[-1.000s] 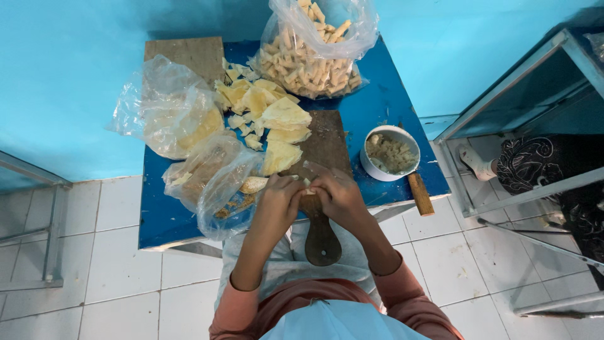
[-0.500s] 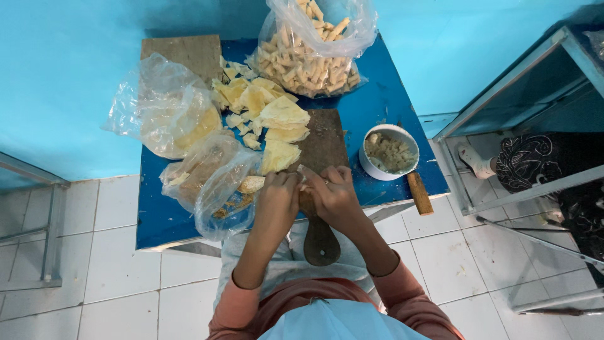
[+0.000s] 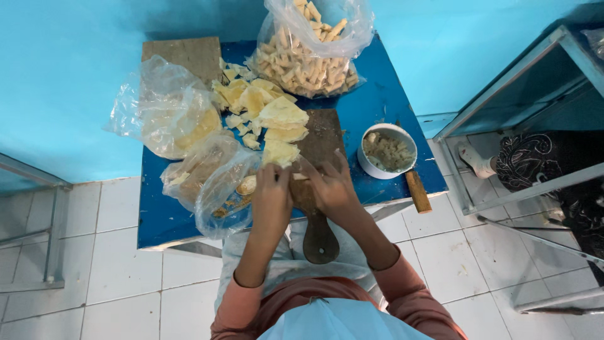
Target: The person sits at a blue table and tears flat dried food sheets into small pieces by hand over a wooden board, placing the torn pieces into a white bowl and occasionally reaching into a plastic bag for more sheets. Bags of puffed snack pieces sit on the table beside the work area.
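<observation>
My left hand [image 3: 272,192] and my right hand [image 3: 331,182] meet over the near end of a dark wooden cutting board [image 3: 322,135], whose handle [image 3: 319,242] sticks out over the table edge. Between their fingertips is a small pale wrapper piece [image 3: 300,177], pinched from both sides. The left fingers curl down and the right fingers fan out over the board. Just beyond the hands lies a pile of yellow wrapper sheets [image 3: 277,119].
On the blue table [image 3: 390,94] are a clear bag of rolled sticks [image 3: 308,60], a bag of yellow sheets [image 3: 170,119], crumpled clear bags [image 3: 211,179], a white bowl of filling [image 3: 387,151], a wooden handle [image 3: 418,191] and a brown board [image 3: 185,53]. A metal rack [image 3: 516,119] stands at the right.
Both hands have edged a little forward onto the cutting board and stay close together. Nothing else on the table has moved.
</observation>
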